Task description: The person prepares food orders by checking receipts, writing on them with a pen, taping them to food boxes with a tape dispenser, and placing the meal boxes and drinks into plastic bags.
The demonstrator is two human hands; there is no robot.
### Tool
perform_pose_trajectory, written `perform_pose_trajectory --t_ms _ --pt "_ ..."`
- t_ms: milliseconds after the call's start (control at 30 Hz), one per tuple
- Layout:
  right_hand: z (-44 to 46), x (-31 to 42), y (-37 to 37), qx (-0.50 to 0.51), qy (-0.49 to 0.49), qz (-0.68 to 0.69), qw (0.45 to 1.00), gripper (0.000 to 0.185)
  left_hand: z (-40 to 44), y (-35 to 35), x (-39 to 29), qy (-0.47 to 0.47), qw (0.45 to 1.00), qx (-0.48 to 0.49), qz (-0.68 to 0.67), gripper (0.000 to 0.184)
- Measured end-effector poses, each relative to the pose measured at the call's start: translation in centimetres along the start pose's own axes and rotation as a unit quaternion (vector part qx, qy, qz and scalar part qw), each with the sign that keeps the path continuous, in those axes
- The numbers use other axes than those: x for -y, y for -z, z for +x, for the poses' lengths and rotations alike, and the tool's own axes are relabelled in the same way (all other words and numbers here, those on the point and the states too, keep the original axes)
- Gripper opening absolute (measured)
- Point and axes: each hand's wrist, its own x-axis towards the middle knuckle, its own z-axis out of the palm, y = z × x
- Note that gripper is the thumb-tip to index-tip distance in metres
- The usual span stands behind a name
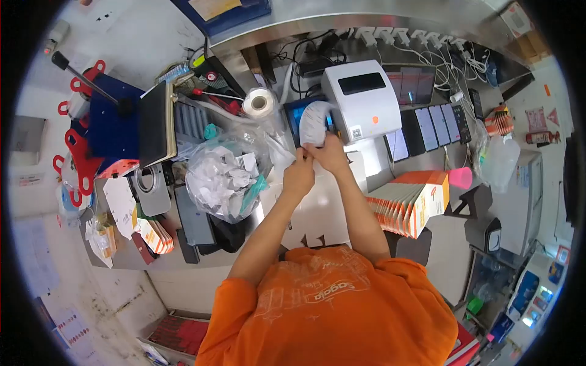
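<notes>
A curled strip of white paper (314, 125) stands up in front of the white label printer (361, 113). My right hand (330, 154) pinches its lower end, close to the printer's front. Just to the left, my left hand (299, 174) has its fingers closed at the same end of the strip, touching the right hand. More white paper (279, 155) lies left of my left hand. Under both forearms is a pale sheet or box top (320, 213) with small dark cutouts. My fingertips partly hide the paper's edge.
A clear bag of crumpled paper (223, 177) sits to the left, with a paper roll (259, 102) behind it. Several phones (427, 128) line the right side. Stacked orange-white folded cartons (412, 204) stand by my right forearm. Cables (427, 58) hang behind the printer.
</notes>
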Motion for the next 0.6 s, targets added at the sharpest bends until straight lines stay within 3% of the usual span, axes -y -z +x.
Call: perform_pose_trajectory --t_ms 100,167,200,267,300,333,367,433,533,600 --pt "-2.6 0.0 0.0 -0.133 -0.066 0.192 0.970 0.027 -0.5 0.2 -0.2 -0.011 1.000 0.016 -0.011 0.063" --pt "-4.1 0.6 -0.9 -0.195 -0.069 0.226 0.952 0.024 -0.7 1.1 -0.5 0.002 0.997 0.069 -0.019 0.064" --pt "-4.8 1.3 -1.8 -0.226 -0.068 0.245 0.940 0.022 -1.2 -0.2 0.6 -0.045 0.998 0.035 -0.027 0.061" --pt "-6.8 3.2 -3.7 -0.138 -0.075 0.234 0.960 0.022 -2.2 -5.4 4.6 -0.103 0.991 -0.011 -0.085 0.055" --pt "-7.7 5.1 -4.4 -0.148 0.033 0.197 0.968 0.020 -2.4 -5.9 5.4 -0.074 0.972 0.002 -0.222 0.053" --pt "-8.4 6.9 -3.9 -0.121 0.049 0.218 0.967 0.019 -2.7 -6.4 6.2 -0.041 0.915 0.010 -0.401 0.051" --pt "-9.1 8.8 -3.4 -0.094 0.064 0.238 0.965 0.019 -3.0 -6.6 6.8 0.012 0.776 0.027 -0.630 0.051" --pt "-10.4 10.9 -1.0 0.037 -0.083 0.384 0.919 0.019 -3.8 -5.2 7.4 0.090 0.537 0.032 -0.838 0.052" --pt "-10.9 9.3 1.4 0.162 -0.028 0.303 0.939 0.023 -4.7 4.7 4.7 0.251 0.487 0.135 -0.826 0.046" --pt "-12.0 9.0 2.5 0.188 -0.002 0.220 0.957 0.027 -6.8 5.3 4.8 0.135 0.663 0.136 -0.724 0.040"
